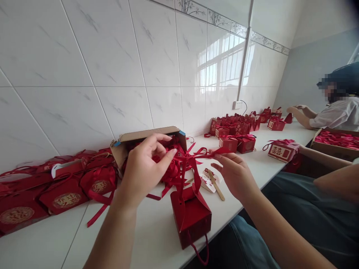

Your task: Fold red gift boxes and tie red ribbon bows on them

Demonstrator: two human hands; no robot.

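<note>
My left hand point(144, 164) reaches into a tangle of red ribbons point(175, 168) spilling from an open cardboard box point(148, 136), its fingers curled and pinching a ribbon. My right hand point(234, 172) is beside it, fingers pinched on a stretched red ribbon point(207, 152) that runs between the hands. Below them a small red gift box point(190, 216) stands at the white counter's front edge, its top flaps open and a ribbon threaded through it. A small card and a wooden stick point(214, 183) lie just under my right hand.
Flat red box blanks point(61, 186) pile up at the left on the white counter point(157, 239). Several finished red boxes point(238, 130) stand further along the tiled wall. One person at the far right works on boxes; another arm point(322, 157) rests by a labelled box point(282, 149).
</note>
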